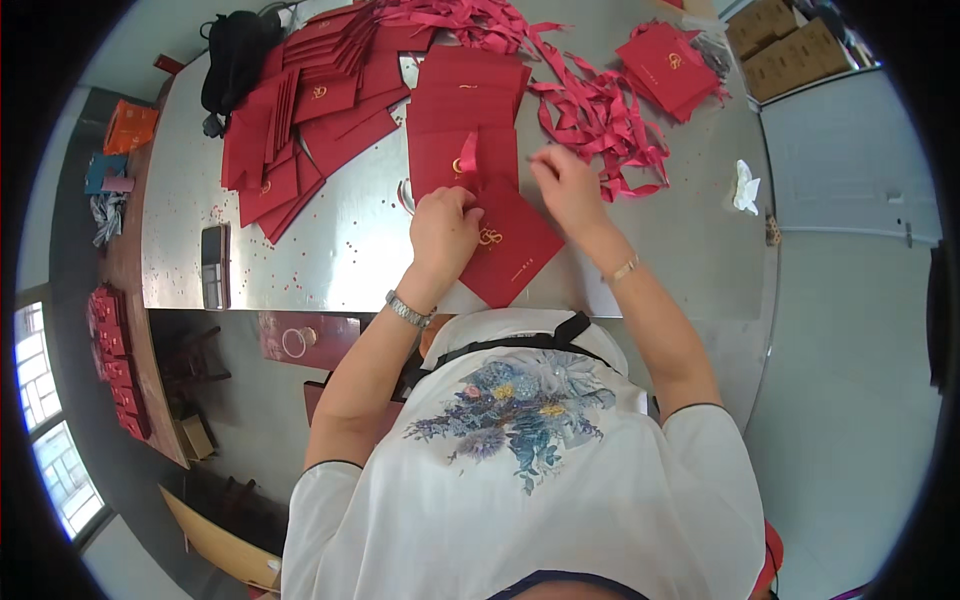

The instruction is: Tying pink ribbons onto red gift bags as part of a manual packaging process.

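A red card or flat bag with gold print lies turned cornerwise in front of me at the table's near edge. My left hand is closed at its upper left side, fingers pinched together at a pinkish-red ribbon whose end stands up beyond them. My right hand is raised to the right of the card, thumb and fingertips pressed together. What it pinches, if anything, is too small to make out. Beneath and beyond the card runs an overlapping row of more red cards.
Stacks of red cards fill the left of the metal table. Loose ribbons lie at the right, near another card pile. A phone, a black bag and a crumpled white tissue also rest there.
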### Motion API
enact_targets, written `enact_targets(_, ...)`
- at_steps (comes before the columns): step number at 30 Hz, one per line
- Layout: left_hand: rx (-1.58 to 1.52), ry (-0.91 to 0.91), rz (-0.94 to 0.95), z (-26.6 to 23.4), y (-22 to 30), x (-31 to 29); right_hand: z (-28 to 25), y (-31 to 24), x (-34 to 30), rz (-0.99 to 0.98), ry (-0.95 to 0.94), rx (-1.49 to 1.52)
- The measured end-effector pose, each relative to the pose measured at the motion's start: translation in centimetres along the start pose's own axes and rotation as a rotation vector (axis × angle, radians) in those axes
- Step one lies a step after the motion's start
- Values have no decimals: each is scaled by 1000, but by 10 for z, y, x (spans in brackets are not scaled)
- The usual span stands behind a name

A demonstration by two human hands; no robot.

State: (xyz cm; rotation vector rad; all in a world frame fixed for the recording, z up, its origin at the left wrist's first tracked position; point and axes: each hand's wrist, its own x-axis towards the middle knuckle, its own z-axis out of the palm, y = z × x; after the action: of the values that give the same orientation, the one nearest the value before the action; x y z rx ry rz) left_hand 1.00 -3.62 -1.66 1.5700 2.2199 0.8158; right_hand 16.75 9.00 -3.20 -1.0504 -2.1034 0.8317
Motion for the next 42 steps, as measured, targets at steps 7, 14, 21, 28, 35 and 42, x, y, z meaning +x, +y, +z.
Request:
enact_targets(7, -550, -213, -187, 11, -7, 7, -5, -33, -52, -49, -52, 38)
enact_targets(14, -668, -207, -201, 17, -10, 2, -2, -41, -52, -92, -8, -13)
enact_targets(21, -683, -271, -191, 11, 0, -2, 0, -47, -52, -97, -13, -60)
enact_targets(28, -508, -115, -95, 11, 10, -9, 0, -57, -44, -119, -57, -207)
enact_targets(35, -257, 33, 103, 7, 26, -18, 1, -69, -42, -231, -179, -486)
enact_targets(42, -54, 113, 251, 7, 27, -22, 4, -55, -38, 357, -198, 107)
